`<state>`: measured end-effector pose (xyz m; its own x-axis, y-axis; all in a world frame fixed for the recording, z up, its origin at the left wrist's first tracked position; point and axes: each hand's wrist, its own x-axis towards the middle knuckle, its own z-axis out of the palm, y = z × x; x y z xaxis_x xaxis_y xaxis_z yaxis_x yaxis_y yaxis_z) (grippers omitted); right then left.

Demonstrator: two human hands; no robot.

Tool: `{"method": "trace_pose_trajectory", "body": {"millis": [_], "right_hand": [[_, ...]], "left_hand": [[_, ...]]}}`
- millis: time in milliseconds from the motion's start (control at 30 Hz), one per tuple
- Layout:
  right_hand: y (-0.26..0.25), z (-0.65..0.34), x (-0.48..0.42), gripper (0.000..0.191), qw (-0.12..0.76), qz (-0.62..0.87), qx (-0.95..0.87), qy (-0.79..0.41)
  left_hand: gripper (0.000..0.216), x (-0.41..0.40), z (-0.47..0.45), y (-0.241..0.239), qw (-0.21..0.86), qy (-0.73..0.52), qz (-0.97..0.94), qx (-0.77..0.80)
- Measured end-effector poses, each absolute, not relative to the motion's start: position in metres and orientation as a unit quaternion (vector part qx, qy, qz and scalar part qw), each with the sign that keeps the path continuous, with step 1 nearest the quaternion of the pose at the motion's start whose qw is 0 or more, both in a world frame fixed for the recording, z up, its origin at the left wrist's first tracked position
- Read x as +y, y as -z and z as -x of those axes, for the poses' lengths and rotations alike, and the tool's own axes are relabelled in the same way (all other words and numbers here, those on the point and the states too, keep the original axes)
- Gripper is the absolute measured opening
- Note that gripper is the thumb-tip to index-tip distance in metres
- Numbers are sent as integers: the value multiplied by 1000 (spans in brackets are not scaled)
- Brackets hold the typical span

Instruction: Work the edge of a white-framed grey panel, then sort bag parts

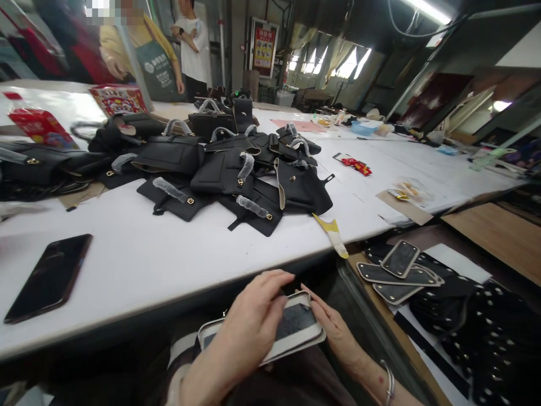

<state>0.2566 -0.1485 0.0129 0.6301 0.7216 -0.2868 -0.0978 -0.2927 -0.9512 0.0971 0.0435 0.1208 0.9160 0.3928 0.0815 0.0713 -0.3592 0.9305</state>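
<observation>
An oblong bag panel (296,324), dark in the middle with a pale rim and rounded corners, lies over my lap below the table edge. My left hand (257,316) reaches across it, fingers bent and pressed together on its surface, hiding its middle. At the panel's right end, my right hand (332,324) grips the edge with closed fingers. Similar studded panels (399,276) are piled to the right. Beyond my hands, several black handbags (224,172) with plastic-wrapped handles are heaped on the white table (169,270).
A phone (48,276) lies at the table's left. A yellow-and-white strip (333,234) hangs over the front edge. Black studded material (469,327) covers the right side. Red packets (357,164) and a red bottle (40,121) stand farther off. Two people (156,56) stand behind the table.
</observation>
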Motion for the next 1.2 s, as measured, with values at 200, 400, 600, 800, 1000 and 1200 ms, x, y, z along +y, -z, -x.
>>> {"method": "trace_pose_trajectory", "body": {"millis": [200, 400, 600, 800, 1000, 1200], "right_hand": [[-14, -247, -151, 59, 562, 717, -186, -368], [-35, -250, -157, 47, 598, 593, -124, -525], [-59, -274, -151, 45, 492, 583, -156, -627], [-75, -288, -143, 46, 407, 591, -209, -664], [-72, -295, -142, 57, 382, 620, -183, -661], [-65, -297, -140, 59, 383, 637, -207, -636]], "left_hand": [[52, 56, -8, -60, 674, -260, -528, 446], [59, 12, 19, -19, 798, -262, -264, 474], [65, 14, 24, -23, 818, -246, -245, 458], [70, 16, 22, -35, 807, -230, -279, 467], [57, 17, 15, -37, 737, -243, -405, 483], [54, 21, 6, -38, 704, -239, -441, 504]]}}
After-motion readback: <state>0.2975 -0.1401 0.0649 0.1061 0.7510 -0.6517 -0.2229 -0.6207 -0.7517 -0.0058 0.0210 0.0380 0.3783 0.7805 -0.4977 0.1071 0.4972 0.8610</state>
